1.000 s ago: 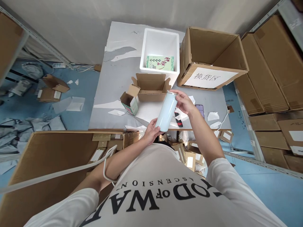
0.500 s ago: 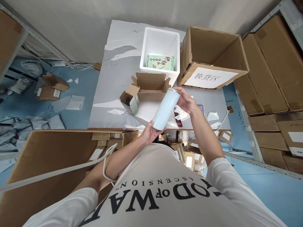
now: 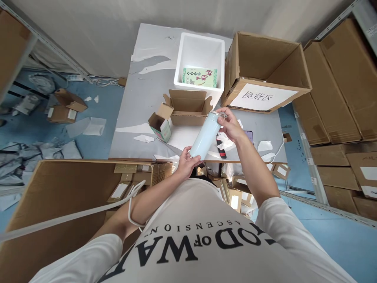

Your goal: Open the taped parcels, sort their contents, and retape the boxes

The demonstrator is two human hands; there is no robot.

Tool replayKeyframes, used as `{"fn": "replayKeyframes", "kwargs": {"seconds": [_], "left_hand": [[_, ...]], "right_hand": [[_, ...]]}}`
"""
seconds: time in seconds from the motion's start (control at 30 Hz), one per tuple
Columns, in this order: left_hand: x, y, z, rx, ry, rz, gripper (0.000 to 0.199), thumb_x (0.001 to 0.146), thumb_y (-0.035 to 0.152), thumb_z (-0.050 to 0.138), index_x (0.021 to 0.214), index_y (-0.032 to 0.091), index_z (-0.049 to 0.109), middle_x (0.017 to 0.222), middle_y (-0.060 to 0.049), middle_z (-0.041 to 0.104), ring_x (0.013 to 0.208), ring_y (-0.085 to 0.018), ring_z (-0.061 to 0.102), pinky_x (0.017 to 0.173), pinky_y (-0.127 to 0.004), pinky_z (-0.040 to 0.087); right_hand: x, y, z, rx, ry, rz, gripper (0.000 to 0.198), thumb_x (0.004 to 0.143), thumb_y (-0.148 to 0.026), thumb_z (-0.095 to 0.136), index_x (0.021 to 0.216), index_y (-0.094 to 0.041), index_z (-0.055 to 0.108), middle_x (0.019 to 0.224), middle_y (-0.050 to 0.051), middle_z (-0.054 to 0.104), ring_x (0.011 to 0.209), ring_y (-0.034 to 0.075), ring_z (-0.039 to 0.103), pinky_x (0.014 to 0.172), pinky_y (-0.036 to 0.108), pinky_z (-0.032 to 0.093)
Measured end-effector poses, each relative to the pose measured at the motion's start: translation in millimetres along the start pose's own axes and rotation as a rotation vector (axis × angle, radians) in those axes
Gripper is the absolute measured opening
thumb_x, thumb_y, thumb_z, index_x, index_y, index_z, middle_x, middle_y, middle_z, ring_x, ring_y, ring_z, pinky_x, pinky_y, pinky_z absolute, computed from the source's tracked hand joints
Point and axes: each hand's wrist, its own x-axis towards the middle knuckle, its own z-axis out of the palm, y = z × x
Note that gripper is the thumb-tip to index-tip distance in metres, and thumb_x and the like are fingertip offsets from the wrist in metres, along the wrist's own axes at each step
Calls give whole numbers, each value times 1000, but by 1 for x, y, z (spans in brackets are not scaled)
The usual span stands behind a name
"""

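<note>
A light blue insulated bottle (image 3: 206, 135) is held tilted over the front of the table, its capped end up and to the right. My left hand (image 3: 187, 163) grips the bottom end, thumb lying along the side. Around the cap end are the fingers of my right hand (image 3: 231, 125); part of them is hidden behind the bottle. Beyond it stand an open small green-and-white carton (image 3: 165, 129) and an open brown cardboard box (image 3: 188, 118). A black-and-red tool (image 3: 222, 153), partly under crumpled white paper (image 3: 226, 142), lies just right of the bottle.
A white foam box (image 3: 221, 59) with a green printed box (image 3: 200, 77) inside stands at the back. Right of it is a large open carton (image 3: 304, 84) with a handwritten label. A phone (image 3: 249, 136) lies near my right forearm. Stacked cartons (image 3: 338, 90) fill the right side.
The bottle has tilted slightly and its base has risen a little. My left hand's thumb has shifted onto the bottle's near side, while my right fingers have changed position around the cap.
</note>
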Motion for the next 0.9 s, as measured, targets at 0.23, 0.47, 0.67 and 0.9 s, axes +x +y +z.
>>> {"fn": "replayKeyframes", "kwargs": {"seconds": [0.23,0.47,0.67,0.9], "left_hand": [[-1,-3,-4,-129,-135,-210,63,67,60,70,111,17,56,94,-10,71,82,-23,71,80,-38,56],[1,-8,1,-168,-176,-296,60,76,61,58,111,11,62,92,-13,73,85,-23,71,80,-34,56],[7,-8,-28,76,-99,-100,77,70,77,56,120,18,54,120,-17,64,116,-34,60,96,-50,47],[61,54,-124,928,602,524,123,47,49,89,145,16,23,155,-21,18,147,-34,14,120,-48,15]], "right_hand": [[-4,-4,-5,79,-162,10,68,55,-75,71,103,-31,52,110,2,61,92,21,59,71,36,52],[-1,7,2,76,-109,-21,60,60,-62,77,104,-33,47,100,0,63,80,18,60,66,32,52],[9,7,8,-34,7,-88,68,60,-69,73,111,-35,45,103,1,60,87,21,61,64,33,53],[66,2,51,-228,124,-454,66,79,-68,56,131,-34,35,126,6,46,120,29,52,87,45,53]]}}
